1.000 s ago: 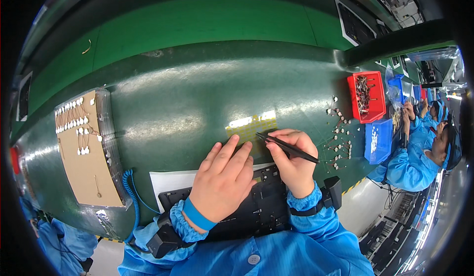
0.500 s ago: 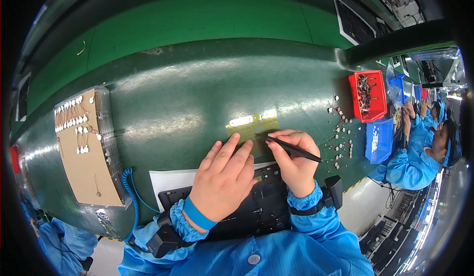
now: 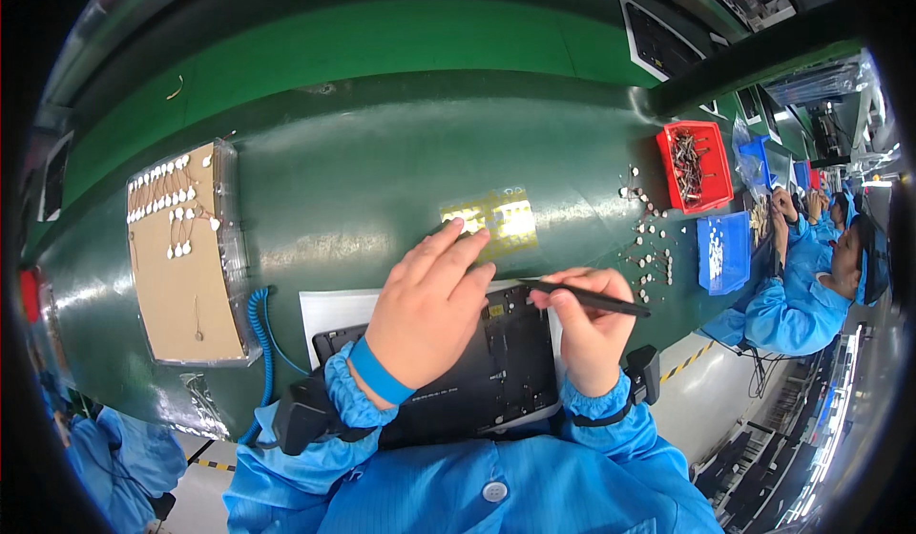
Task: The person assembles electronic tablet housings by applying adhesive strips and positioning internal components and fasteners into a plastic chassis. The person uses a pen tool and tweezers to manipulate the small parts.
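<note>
My left hand (image 3: 434, 291) lies flat at the centre of the frame, fingers loosely spread and gripping nothing, its fingertips on the lower left of the yellow sheet (image 3: 520, 238). I judge the touch is there to keep the sheet from sliding on the bench (image 3: 363, 176). My right hand (image 3: 592, 329), right of centre, is closed on the black tweezers (image 3: 601, 300) between thumb and fingers, pen-like, which should suit fine handling. Their tip points left, just below the sheet and by the upper edge of the black panel (image 3: 525, 372); whether anything is pinched there is too small to tell.

The panel sits at lower centre on a white board (image 3: 320, 310), close to my body, probably so both hands reach it and the sheet easily. My left hand and wrist hide much of its left half, my right hand overlaps its right edge, and glare whitens part of the sheet.

At left, a cardboard (image 3: 176, 295) bears wired parts (image 3: 176, 195) in rows, perhaps for easy counting. The blue coiled cord (image 3: 256, 314) hangs between it and my left sleeve, where it might snag. Right of centre, loose parts (image 3: 624, 192) are scattered, with the red bin (image 3: 701, 202) and blue bin (image 3: 739, 248) beyond them. Farther right, a co-worker (image 3: 797, 310) sits at the bench.
</note>
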`<state>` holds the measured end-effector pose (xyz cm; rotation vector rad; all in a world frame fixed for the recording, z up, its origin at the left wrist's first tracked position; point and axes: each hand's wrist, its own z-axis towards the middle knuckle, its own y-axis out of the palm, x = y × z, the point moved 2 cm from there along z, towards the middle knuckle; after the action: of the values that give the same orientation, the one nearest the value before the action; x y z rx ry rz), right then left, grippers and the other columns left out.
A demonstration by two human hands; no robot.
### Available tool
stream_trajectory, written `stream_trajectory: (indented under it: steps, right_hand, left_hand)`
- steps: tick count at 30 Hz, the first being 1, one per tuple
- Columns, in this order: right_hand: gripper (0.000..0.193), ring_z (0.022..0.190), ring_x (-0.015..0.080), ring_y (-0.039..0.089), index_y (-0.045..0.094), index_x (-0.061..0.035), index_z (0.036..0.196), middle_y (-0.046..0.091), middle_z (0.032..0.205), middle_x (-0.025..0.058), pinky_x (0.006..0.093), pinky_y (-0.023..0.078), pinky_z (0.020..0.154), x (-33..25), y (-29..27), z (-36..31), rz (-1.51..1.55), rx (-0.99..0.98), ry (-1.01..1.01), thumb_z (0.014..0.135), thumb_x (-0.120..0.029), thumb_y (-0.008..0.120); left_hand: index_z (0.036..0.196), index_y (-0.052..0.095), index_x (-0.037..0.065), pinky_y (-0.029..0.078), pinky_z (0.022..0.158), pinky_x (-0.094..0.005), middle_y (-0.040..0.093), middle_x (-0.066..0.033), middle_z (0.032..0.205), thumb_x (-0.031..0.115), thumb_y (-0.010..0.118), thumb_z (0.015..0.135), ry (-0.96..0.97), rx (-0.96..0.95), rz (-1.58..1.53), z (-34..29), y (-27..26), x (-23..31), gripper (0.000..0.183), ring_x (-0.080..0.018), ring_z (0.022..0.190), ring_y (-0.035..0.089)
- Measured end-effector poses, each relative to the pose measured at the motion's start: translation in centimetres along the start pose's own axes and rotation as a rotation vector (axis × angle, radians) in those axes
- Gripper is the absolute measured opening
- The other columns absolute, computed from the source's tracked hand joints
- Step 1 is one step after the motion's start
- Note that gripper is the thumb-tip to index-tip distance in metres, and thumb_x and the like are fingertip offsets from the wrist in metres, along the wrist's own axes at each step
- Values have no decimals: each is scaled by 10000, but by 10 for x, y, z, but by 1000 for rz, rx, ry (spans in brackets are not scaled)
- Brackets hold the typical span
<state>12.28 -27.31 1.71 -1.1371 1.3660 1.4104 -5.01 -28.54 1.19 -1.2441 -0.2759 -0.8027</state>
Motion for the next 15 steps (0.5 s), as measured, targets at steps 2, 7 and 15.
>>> stream_trajectory:
  steps: [2, 7, 15]
  right_hand:
    - [158, 810, 193, 619, 473, 16, 841, 593, 927, 167, 295, 518, 750, 2, 1, -13, -60, -28, 57, 780, 94, 596]
    - [170, 804, 167, 612, 474, 2, 819, 609, 915, 156, 273, 509, 730, 14, 8, -26, -25, -22, 126, 775, 66, 625]
    - [173, 747, 123, 589, 488, -3, 790, 628, 852, 122, 235, 490, 648, 28, 17, -24, -202, -49, 105, 762, 41, 653]
  left_hand:
    - [897, 601, 17, 472, 793, -378, 563, -129, 1020, -6, 645, 655, 5, 75, -68, -1, -10, 1, 247, -329, 961, 543]
    - [830, 625, 32, 466, 698, -372, 575, -87, 834, -10, 646, 657, -99, -33, -61, -22, -24, 3, 180, -284, 795, 551]
    - [805, 629, 42, 463, 673, -366, 580, -84, 801, -36, 634, 650, -80, 98, -90, -38, -7, -13, 173, -279, 770, 553]
